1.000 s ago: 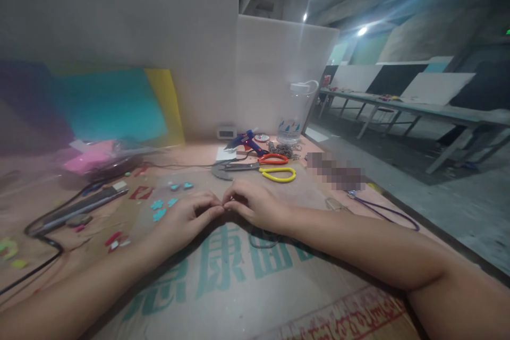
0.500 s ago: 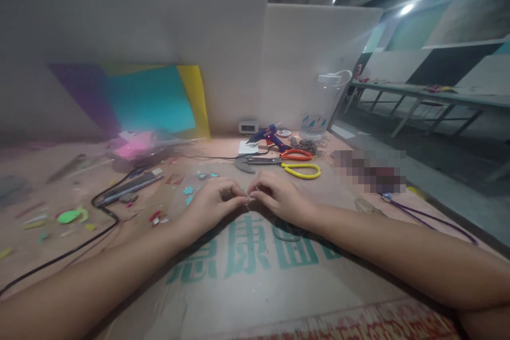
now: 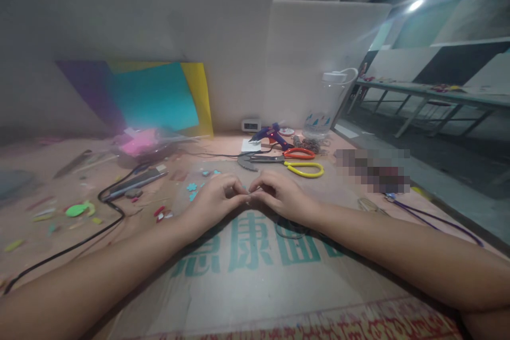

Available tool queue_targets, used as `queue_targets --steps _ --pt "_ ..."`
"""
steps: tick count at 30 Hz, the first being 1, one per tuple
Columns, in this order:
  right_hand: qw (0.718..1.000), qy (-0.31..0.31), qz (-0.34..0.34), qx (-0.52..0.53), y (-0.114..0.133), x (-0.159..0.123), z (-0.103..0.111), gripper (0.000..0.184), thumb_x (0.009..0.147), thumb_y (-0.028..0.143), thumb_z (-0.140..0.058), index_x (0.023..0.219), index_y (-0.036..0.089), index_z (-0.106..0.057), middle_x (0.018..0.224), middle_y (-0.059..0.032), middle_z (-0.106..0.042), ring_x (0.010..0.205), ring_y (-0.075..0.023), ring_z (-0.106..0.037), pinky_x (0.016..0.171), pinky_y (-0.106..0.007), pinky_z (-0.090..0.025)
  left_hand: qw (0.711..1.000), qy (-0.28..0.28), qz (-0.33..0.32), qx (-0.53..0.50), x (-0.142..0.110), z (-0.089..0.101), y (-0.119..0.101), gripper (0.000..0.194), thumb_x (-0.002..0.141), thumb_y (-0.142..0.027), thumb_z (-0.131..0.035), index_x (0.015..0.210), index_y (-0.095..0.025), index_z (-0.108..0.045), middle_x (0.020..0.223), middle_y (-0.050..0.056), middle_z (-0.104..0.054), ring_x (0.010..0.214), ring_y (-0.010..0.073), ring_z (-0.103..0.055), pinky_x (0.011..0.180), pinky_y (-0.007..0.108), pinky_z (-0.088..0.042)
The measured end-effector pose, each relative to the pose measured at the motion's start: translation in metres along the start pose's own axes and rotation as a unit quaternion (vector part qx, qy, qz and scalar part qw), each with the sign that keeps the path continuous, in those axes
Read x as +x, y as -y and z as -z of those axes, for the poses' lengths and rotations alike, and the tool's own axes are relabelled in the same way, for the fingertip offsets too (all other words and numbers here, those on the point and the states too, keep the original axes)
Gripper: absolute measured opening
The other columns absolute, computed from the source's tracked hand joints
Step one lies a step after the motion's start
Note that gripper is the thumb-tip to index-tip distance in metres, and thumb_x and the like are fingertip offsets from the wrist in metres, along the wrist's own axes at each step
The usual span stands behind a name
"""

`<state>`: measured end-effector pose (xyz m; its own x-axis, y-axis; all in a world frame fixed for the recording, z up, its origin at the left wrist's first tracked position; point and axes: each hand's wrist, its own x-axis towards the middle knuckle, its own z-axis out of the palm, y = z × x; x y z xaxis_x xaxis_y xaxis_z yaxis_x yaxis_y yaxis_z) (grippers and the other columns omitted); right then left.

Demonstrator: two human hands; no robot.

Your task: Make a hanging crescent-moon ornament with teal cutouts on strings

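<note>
My left hand (image 3: 220,193) and my right hand (image 3: 278,191) meet fingertip to fingertip over the printed cardboard (image 3: 255,292). Both are closed in a pinch, thumb against forefinger. Whatever sits between the fingertips is too small to make out. Just left of my left hand lie small turquoise flower pieces (image 3: 192,187). Beyond my hands rest scissors with one red and one yellow handle (image 3: 306,169). A dark loop of cord (image 3: 287,231) lies below my right hand, partly hidden by it.
A blue glue gun (image 3: 274,134) stands at the back beside a small digital clock (image 3: 251,126) and a clear bottle (image 3: 319,111). At left are a black cable (image 3: 113,223), a grey bar-shaped tool (image 3: 135,184), a pink item in plastic (image 3: 139,142) and foam scraps (image 3: 77,210). Coloured sheets (image 3: 155,96) lean on the wall.
The view has shifted slightly, so the whole scene sits a little further right. My hands keep nearly the same pinched pose, fingertips together.
</note>
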<state>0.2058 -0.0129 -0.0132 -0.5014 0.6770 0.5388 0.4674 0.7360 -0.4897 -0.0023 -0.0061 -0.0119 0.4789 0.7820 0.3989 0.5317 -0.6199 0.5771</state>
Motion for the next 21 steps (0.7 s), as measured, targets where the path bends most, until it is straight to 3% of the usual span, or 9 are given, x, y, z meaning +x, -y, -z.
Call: queue_targets --steps 6,21 --pt "1.0 -0.011 0.029 -0.003 -0.0009 0.0004 -0.0007 0.005 0.087 0.017 -0.061 0.087 0.018 -0.066 0.077 -0.0007 -0.058 0.07 -0.0124 -0.05 0.064 -0.024 -0.039 1.0 0.009 -0.012 0.016 0.0003 0.0026 -0.0036 0.017 0.083 -0.032 -0.065 0.072 -0.019 -0.062 0.076 0.0 -0.065 0.077 0.0164 -0.058 0.073 0.028 -0.039" --pt "1.0 -0.001 0.012 0.0 0.0003 0.001 0.0002 0.012 0.09 0.02 -0.058 0.082 0.017 -0.066 0.077 -0.0016 -0.06 0.073 -0.0129 -0.055 0.068 -0.025 -0.042 0.999 0.005 -0.022 0.027 0.0005 0.0002 0.0003 0.017 0.083 -0.031 -0.065 0.072 -0.019 -0.063 0.075 0.0 -0.065 0.076 0.0164 -0.057 0.073 0.029 -0.038"
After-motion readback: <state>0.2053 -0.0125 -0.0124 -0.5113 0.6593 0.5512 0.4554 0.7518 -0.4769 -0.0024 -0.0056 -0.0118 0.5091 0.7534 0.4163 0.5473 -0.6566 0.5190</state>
